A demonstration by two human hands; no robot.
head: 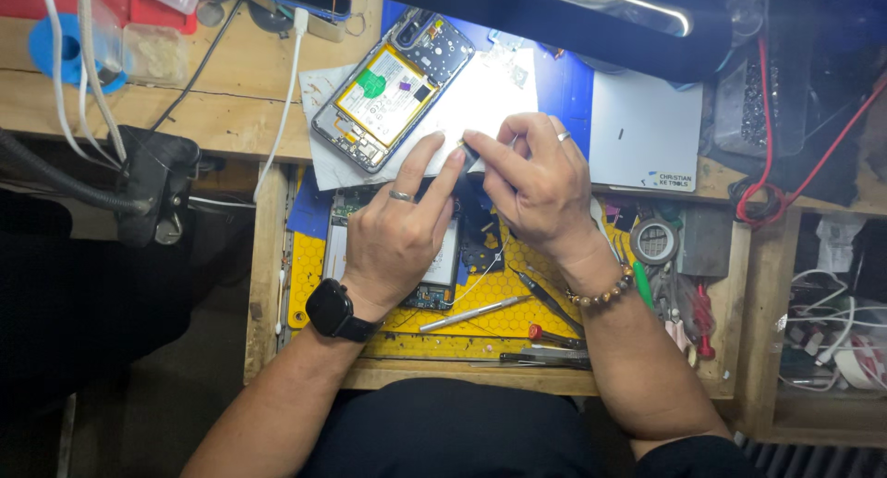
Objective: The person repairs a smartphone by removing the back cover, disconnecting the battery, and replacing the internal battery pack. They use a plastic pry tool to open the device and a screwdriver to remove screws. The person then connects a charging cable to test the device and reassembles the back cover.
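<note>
Both hands (left, right) pinch one small dark part between fingertips.

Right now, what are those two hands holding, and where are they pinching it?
Both hands, left hand and right hand, pinch a small dark part between their fingertips. It is too small to identify.

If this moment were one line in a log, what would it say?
left hand: pinching small dark part | right hand: pinching same part | opened phone: on white sheet, battery showing | tweezers: lying in drawer
</note>
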